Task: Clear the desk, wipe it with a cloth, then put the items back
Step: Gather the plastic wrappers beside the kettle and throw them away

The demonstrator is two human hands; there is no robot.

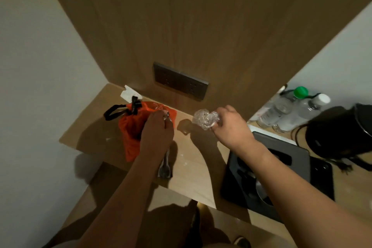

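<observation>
metal spoon lies near front edge of light wooden desk. left hand pinches small metal piece over orange drawstring bag. right hand grips crumpled clear plastic wrap above desk.

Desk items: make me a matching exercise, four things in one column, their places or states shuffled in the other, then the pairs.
Things:
1. orange drawstring bag
2. crumpled clear plastic
3. spoon
4. green-capped bottle

Places or states:
A. standing at the far right, beside the black kettle
B. held up in the right hand
C. lying on the desk near its front edge
D. on the desk under the left hand

Pairs: 1-D, 2-B, 3-C, 4-A
</observation>
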